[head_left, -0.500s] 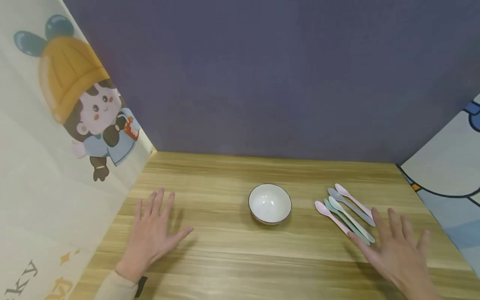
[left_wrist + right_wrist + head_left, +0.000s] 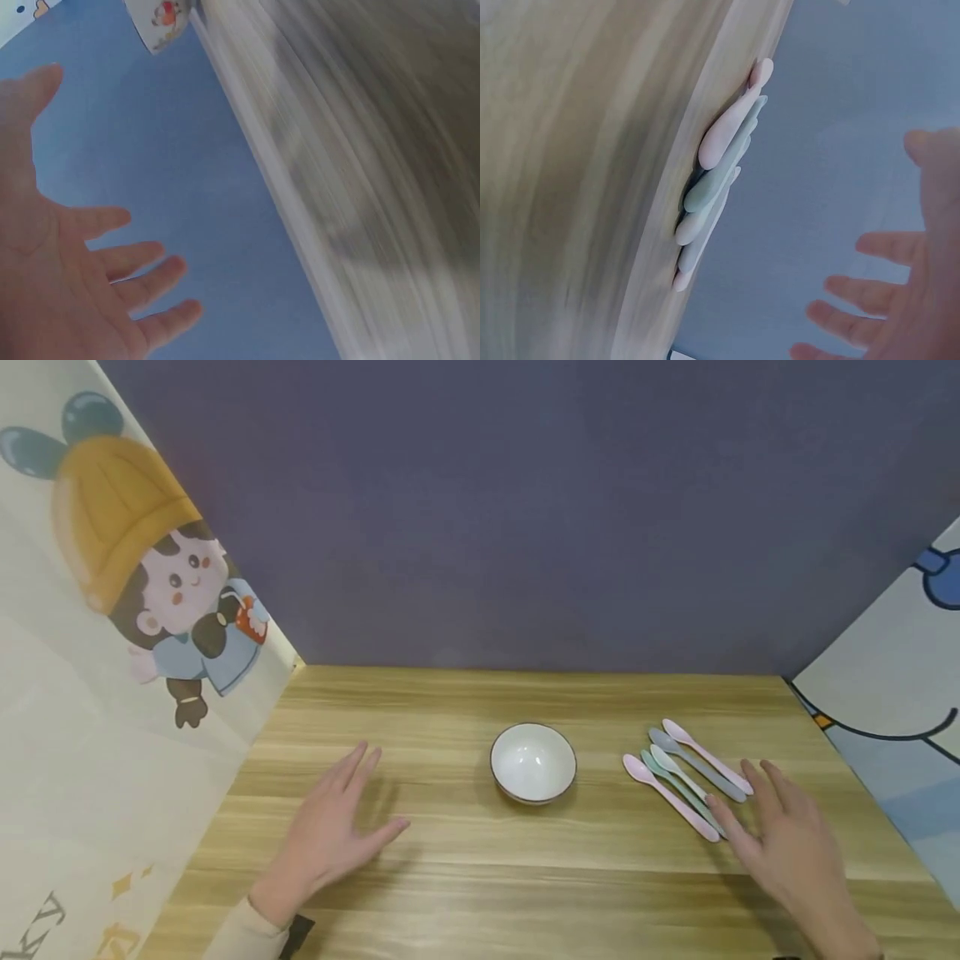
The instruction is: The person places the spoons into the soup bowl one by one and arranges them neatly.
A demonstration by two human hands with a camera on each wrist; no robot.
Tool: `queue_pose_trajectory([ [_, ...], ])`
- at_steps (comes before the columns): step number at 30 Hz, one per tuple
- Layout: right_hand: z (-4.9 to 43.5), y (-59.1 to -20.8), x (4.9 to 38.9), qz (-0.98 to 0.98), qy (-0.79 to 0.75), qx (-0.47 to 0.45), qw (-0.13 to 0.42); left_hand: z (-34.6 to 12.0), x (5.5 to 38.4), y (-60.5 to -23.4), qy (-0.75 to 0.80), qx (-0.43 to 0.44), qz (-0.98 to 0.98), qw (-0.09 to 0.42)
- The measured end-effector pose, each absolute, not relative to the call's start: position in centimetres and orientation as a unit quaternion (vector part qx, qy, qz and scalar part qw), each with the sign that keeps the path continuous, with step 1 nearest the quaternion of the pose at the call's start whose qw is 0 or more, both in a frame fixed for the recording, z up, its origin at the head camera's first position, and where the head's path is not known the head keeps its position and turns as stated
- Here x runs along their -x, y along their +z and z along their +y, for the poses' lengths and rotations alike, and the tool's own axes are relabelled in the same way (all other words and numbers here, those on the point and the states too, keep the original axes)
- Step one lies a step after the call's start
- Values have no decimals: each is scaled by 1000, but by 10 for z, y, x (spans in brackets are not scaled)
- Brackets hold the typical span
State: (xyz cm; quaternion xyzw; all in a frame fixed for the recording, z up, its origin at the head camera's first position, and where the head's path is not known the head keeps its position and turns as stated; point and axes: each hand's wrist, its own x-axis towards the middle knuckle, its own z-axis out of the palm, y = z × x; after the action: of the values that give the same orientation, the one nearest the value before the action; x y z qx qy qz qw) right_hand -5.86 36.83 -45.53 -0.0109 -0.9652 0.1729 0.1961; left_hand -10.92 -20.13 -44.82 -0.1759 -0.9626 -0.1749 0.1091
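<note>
Hands (image 2: 326, 831) (image 2: 787, 843) well apart, bowl (image 2: 533, 764) between, spoons (image 2: 685, 777) near the right.

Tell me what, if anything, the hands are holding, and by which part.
Nothing is held. The left hand is open and empty; the right hand is open near the spoons' handle ends, gripping none. The bowl stands apart from both.
</note>
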Motion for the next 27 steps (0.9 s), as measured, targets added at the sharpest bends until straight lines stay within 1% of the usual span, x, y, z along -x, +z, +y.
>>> queue_pose_trajectory([
  [3, 368, -453, 62, -955, 194, 7, 225, -193, 110, -447, -188, 185, -958, 110],
  [10, 366, -453, 63, -945, 231, 25, 231, -176, 107, -442, -256, 189, -945, 72],
  [16, 368, -456, 68, -930, 244, 23, 275, -163, 108, -441, -289, 186, -937, 61],
  [18, 369, -457, 70, -928, 244, 26, 279, -156, 110, -442, -292, 186, -936, 57],
  [20, 370, -456, 72, -928, 248, 26, 276, -148, 112, -442, -297, 188, -935, 51],
  [27, 364, -457, 80, -926, 297, 45, 230, -131, 116, -442, -316, 183, -931, 31],
])
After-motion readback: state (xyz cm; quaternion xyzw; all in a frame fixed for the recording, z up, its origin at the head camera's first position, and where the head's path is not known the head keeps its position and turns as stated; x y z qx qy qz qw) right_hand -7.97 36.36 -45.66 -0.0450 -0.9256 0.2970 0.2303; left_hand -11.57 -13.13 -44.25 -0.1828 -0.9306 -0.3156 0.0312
